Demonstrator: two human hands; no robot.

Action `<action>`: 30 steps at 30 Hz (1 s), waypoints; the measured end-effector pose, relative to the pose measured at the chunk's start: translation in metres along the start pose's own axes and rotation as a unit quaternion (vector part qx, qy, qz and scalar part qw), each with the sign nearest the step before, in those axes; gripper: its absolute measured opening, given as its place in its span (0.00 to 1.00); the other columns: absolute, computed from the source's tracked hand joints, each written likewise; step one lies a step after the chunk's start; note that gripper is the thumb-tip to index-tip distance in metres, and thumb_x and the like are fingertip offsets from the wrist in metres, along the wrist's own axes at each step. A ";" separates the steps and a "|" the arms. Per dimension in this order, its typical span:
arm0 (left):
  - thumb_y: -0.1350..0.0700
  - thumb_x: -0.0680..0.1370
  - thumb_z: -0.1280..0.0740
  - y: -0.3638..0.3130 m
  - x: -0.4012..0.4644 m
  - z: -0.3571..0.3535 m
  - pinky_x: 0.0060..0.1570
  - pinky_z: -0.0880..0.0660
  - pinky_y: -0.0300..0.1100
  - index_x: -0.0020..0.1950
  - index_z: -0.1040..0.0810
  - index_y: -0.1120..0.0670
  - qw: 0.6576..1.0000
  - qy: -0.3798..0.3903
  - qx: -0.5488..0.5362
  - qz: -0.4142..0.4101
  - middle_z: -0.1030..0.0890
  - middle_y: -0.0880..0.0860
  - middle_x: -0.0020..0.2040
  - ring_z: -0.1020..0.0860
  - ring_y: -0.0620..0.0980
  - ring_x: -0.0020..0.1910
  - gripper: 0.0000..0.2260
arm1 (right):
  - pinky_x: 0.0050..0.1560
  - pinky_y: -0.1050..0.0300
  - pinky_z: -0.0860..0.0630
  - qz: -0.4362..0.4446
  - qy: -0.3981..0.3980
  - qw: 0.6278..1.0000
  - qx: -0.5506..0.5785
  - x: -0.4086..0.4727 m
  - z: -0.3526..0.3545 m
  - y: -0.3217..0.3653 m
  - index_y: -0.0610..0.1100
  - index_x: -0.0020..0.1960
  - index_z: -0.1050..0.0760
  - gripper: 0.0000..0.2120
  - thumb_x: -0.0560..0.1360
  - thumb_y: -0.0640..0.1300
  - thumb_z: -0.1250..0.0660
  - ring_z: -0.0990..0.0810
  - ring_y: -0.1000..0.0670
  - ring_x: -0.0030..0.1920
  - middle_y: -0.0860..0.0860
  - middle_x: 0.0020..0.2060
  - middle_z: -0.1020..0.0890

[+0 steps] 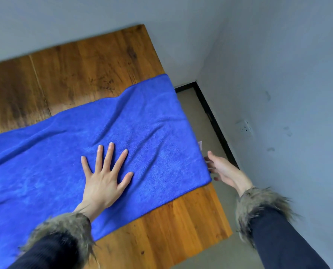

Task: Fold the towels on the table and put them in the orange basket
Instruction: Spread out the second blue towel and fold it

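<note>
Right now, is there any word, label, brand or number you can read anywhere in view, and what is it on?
No text can be read in this view.
Tag on the blue towel, a small pale tag at its right edge: too small and blurred to read.
Wall socket: no legible marking.
Wooden table, both hands and the fur cuffs: no writing visible.

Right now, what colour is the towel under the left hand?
Plain bright blue towel, no pattern, seen clearly in the head view, the only one.
</note>
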State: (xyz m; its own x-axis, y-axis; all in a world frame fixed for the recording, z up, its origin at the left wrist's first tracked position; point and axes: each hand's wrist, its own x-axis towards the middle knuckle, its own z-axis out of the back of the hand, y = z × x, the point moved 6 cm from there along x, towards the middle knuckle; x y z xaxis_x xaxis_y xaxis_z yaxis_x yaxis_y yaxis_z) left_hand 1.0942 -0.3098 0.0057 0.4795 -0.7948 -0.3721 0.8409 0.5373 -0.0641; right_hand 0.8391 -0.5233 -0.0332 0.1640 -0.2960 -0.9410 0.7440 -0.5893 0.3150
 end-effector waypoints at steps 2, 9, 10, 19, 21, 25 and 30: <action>0.33 0.76 0.60 0.000 0.000 0.000 0.66 0.57 0.69 0.76 0.48 0.45 1.000 0.001 -0.002 0.000 0.46 0.54 0.77 0.54 0.57 0.76 0.30 | 0.49 0.52 0.34 0.008 -0.005 1.000 0.019 0.000 0.004 -0.003 0.44 0.59 0.26 0.18 0.80 0.55 0.47 0.26 0.48 0.48 0.49 0.49 0.21; 0.32 0.75 0.61 -0.002 0.000 0.002 0.66 0.57 0.69 0.76 0.47 0.45 1.000 0.019 -0.012 0.006 0.47 0.54 0.77 0.54 0.57 0.76 0.32 | 0.39 0.61 0.33 0.098 -0.123 0.987 0.012 -0.018 0.030 0.003 0.39 0.45 0.22 0.03 0.75 0.38 0.35 0.28 0.51 0.36 0.46 0.37 0.23; 0.32 0.75 0.61 -0.002 0.000 0.002 0.66 0.57 0.69 0.76 0.47 0.45 1.000 0.020 -0.015 0.006 0.47 0.54 0.77 0.54 0.58 0.76 0.32 | 0.37 0.63 0.32 0.123 -0.159 0.980 0.016 -0.023 0.033 0.007 0.40 0.44 0.21 0.03 0.74 0.38 0.34 0.27 0.52 0.35 0.47 0.36 0.22; 0.53 0.78 0.38 -0.021 -0.010 0.037 0.68 0.45 0.60 0.67 0.27 0.54 0.985 -0.074 -0.153 0.010 0.34 0.58 0.72 0.42 0.62 0.73 0.18 | 0.43 0.78 0.33 0.380 -0.141 0.906 -0.121 -0.097 -0.069 0.058 0.43 0.50 0.18 0.07 0.73 0.40 0.32 0.24 0.69 0.39 0.59 0.40 0.21; 0.58 0.78 0.37 -0.029 -0.018 0.050 0.58 0.33 0.40 0.53 0.19 0.54 0.953 -0.129 -0.273 0.022 0.21 0.54 0.58 0.26 0.58 0.61 0.09 | 0.43 0.77 0.33 0.391 -0.075 0.901 -0.175 -0.098 -0.101 0.056 0.42 0.55 0.20 0.10 0.74 0.39 0.33 0.25 0.66 0.37 0.56 0.40 0.23; 0.53 0.80 0.41 -0.050 -0.019 0.031 0.33 0.32 0.26 0.48 0.22 0.45 0.860 0.022 -0.493 0.126 0.19 0.44 0.42 0.24 0.45 0.39 0.08 | 0.51 0.72 0.28 0.321 0.035 0.918 -0.230 -0.085 -0.125 0.045 0.42 0.61 0.23 0.14 0.76 0.40 0.36 0.21 0.60 0.45 0.50 0.50 0.18; 0.54 0.77 0.34 -0.054 -0.011 0.021 0.35 0.32 0.26 0.54 0.24 0.52 0.845 0.006 -0.507 0.169 0.22 0.46 0.39 0.26 0.39 0.38 0.07 | 0.39 0.71 0.27 0.337 -0.107 0.924 -0.145 -0.080 -0.078 0.074 0.45 0.46 0.20 0.08 0.77 0.41 0.39 0.20 0.61 0.34 0.54 0.35 0.18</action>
State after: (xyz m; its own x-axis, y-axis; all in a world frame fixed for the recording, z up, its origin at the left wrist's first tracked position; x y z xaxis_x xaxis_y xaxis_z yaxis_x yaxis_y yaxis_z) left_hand 1.0487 -0.3360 0.0323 0.6415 -0.5474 -0.5374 0.0057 0.7040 -0.7102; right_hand 0.9315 -0.4848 0.0561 0.5445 -0.6822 -0.4880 0.6673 -0.0002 0.7448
